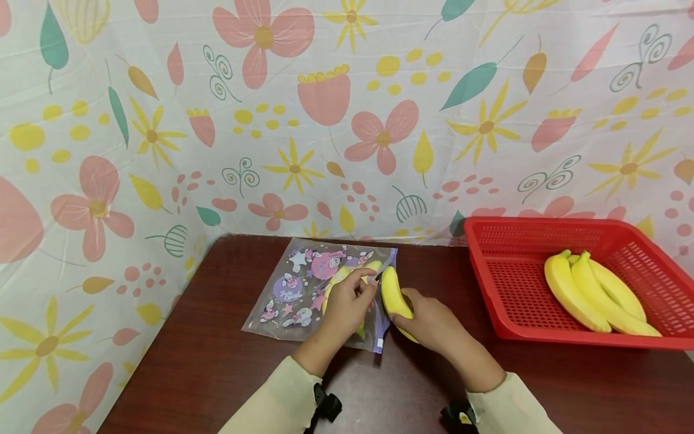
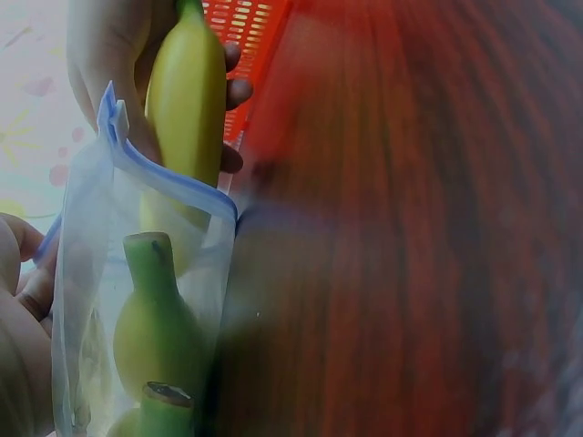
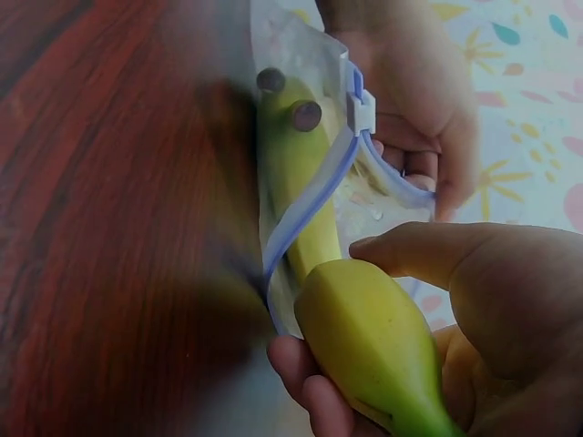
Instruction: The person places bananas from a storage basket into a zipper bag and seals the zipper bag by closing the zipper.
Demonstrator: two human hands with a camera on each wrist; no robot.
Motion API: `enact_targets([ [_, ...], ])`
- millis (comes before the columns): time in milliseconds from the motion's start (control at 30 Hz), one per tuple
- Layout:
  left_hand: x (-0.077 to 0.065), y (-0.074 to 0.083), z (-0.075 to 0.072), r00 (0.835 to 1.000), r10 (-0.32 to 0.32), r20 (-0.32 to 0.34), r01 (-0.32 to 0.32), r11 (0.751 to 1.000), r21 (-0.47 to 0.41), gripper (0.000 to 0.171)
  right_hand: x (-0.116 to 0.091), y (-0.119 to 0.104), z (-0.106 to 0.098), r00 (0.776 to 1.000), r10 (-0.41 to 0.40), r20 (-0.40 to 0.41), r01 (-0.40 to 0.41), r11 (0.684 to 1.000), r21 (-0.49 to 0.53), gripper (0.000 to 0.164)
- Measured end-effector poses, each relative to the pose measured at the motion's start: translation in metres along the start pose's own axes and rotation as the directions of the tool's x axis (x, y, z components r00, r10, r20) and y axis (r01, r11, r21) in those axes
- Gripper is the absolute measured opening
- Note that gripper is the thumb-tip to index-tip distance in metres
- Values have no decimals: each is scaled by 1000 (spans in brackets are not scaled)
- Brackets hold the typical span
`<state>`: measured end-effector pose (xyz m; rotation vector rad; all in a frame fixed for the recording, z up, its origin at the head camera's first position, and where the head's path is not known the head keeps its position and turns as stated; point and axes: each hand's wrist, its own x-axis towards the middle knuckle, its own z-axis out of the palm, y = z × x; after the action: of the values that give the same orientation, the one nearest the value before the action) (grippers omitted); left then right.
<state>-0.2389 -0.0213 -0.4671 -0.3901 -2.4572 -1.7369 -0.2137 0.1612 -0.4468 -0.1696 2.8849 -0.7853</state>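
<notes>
A clear zip bag [image 1: 282, 304] with pink and purple cartoon prints and a purple zip edge lies on the table, its mouth parted and facing right. My left hand [image 1: 346, 304] pinches one side of the mouth, near the white slider [image 3: 362, 113] in the right wrist view. Inside the bag are bananas [image 2: 157, 341], stem ends showing in the left wrist view. My right hand [image 1: 434, 324] grips another banana [image 1: 391, 290], thumb on one side and fingers on the other. Its tip is right at the bag's opening, with the stem towards my right palm.
At the right stands a red perforated basket [image 1: 569, 340] with several bananas [image 1: 575, 292] in it. The dark wooden table [image 1: 190, 367] backs onto a flower-printed sheet [image 1: 336, 138], which also runs along the left side.
</notes>
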Motion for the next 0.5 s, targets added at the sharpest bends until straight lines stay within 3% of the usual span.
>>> enact_targets([
  [500, 0, -2, 0, 1000, -2, 4, 1, 1000, 8, 25, 15, -2, 8, 1000, 5, 30, -8, 997, 79, 55],
])
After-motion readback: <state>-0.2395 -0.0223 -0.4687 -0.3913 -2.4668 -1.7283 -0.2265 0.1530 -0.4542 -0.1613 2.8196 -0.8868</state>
